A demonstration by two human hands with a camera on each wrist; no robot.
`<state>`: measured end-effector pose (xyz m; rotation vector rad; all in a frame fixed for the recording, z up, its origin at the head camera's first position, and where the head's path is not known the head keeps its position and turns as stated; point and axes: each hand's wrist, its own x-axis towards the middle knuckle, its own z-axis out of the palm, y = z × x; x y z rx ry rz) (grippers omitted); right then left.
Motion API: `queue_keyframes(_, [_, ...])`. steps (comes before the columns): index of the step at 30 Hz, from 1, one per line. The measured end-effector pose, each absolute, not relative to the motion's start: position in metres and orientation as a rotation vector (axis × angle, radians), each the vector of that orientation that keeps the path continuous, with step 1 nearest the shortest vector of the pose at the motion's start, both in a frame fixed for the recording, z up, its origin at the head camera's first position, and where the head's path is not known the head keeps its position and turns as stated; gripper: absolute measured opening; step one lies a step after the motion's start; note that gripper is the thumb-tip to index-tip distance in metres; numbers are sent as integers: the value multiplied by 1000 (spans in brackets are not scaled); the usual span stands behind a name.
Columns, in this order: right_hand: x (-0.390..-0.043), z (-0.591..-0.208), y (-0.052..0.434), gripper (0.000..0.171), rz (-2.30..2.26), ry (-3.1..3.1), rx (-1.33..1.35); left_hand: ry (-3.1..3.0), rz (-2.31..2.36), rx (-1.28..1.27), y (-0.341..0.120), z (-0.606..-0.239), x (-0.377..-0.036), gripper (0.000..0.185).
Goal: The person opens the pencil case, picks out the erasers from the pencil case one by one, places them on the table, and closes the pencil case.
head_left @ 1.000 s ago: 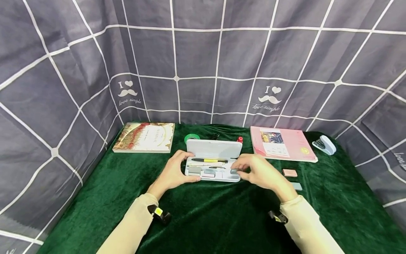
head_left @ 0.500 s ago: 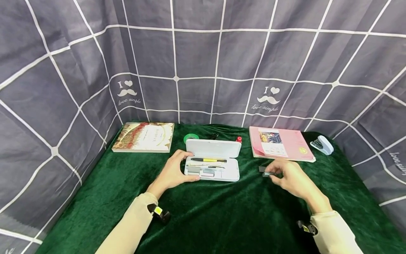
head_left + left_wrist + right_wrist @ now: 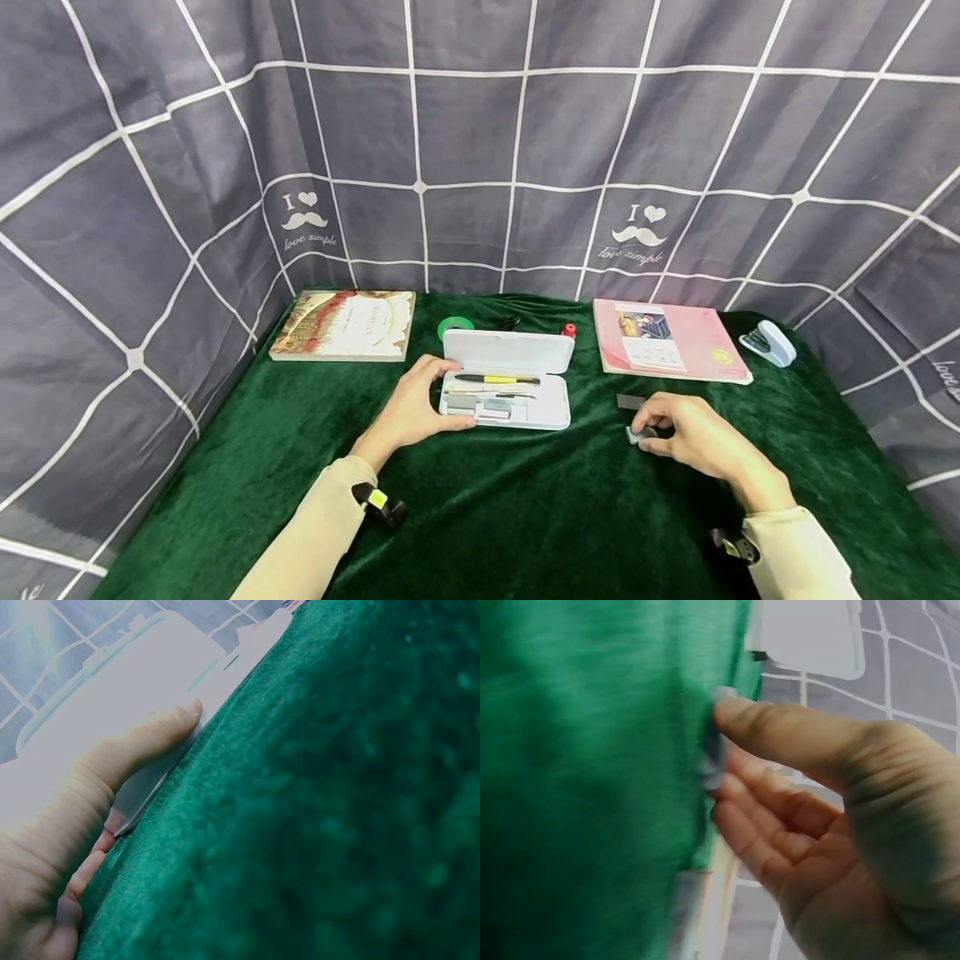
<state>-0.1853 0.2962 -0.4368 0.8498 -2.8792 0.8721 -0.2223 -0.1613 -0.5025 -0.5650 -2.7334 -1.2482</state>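
Note:
An open white pencil case [image 3: 552,408] stands on the green cloth with its lid raised at the back. My left hand [image 3: 408,407] grips its left end, thumb along the front edge; in the left wrist view the thumb presses the case's side. Inside lie a black-and-yellow pen [image 3: 497,379], slim sticks, a grey block [image 3: 461,402] and a small white-and-pink block [image 3: 494,411]. Right of the case, my right hand [image 3: 693,433] pinches a small grey-blue block [image 3: 636,434] between thumb and fingertips, low over the cloth. A flat dark grey block [image 3: 628,402] lies just beyond those fingers.
A book [image 3: 342,327] with a patterned cover lies at the back left, and a pink book [image 3: 670,340] at the back right. Beside the pink one is a light blue stapler [image 3: 768,343]. Green tape [image 3: 454,323] and a red-capped item [image 3: 568,330] stand behind the case.
My right hand has left the case's right compartment and moved right with the grey-blue block, then down slightly onto the cloth area. My left hand keeps its hold on the case.

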Motion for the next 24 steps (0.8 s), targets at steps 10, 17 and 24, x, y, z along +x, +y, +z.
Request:
queue_keyframes(10, [-214, -408, 223, 27, 1111, -2692, 972, -2722, -1259, -570, -161, -502, -222, 85])
queue_keyframes(17, [-231, -410, 151, 24, 1167, -2672, 1139, -2712, -1261, -579, -161, -504, -223, 84])
queue_keyframes(24, [-233, -432, 120, 19, 1173, -2740, 1242, -2710, -1264, -602, -162, -502, -221, 85])
